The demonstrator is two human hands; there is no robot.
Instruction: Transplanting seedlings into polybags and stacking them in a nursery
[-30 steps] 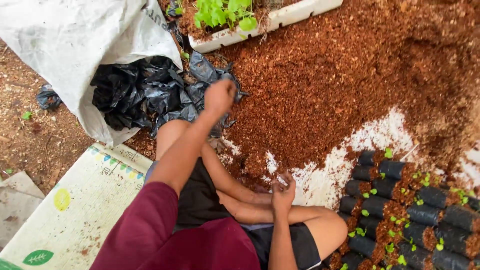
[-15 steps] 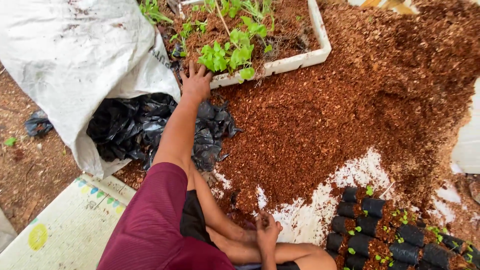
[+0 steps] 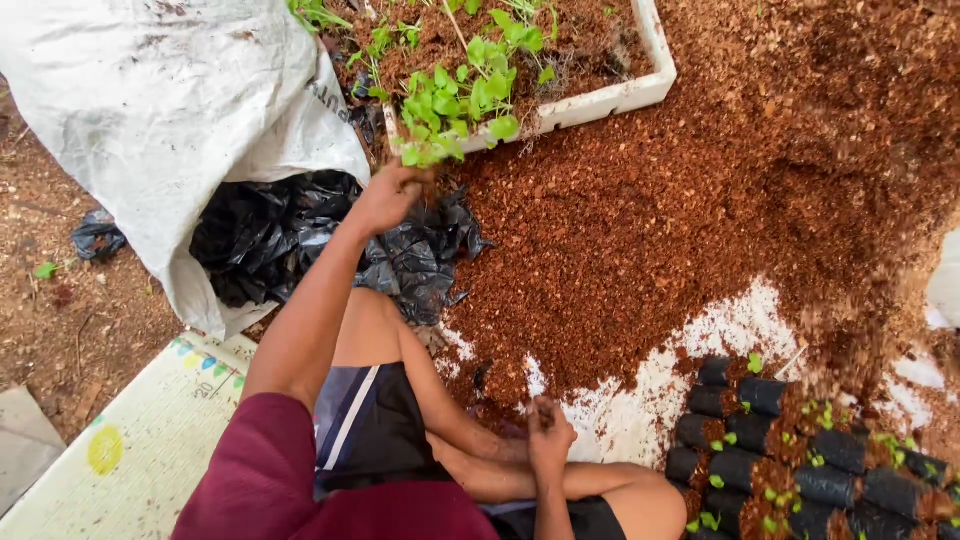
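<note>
Left hand stretched out to near corner of white tray, fingers pinched on small green seedling, stem end hidden in grip. Seedling at tray's near corner, leaves touching the rest of the clump. Right hand low by crossed legs, fingers curled in loosely; whether holding anything, could not tell.

Counted:
- One white tray, filled with brown growing mix, one dense clump of green seedlings at near corner, thinner sprouts further in. Too many and too overlapped to count singly.
- One large white woven sack, mouth open, lying at left.
- One crumpled heap of black plastic bags spilling from sack mouth, just beside left hand.
- One stray black bag apart on bare ground at far left.
- Filled black nursery bags at lower right, roughly a dozen or more in view, packed touching in rows, most showing a tiny green sprout; row cut off by frame edge.
- One printed mat under sitter at lower left.

Ground: outdoor floor, one broad pile of reddish-brown fibrous mix spread over white sheet, sheet showing through near the legs. Bare dirt at left. No walls seen.
</note>
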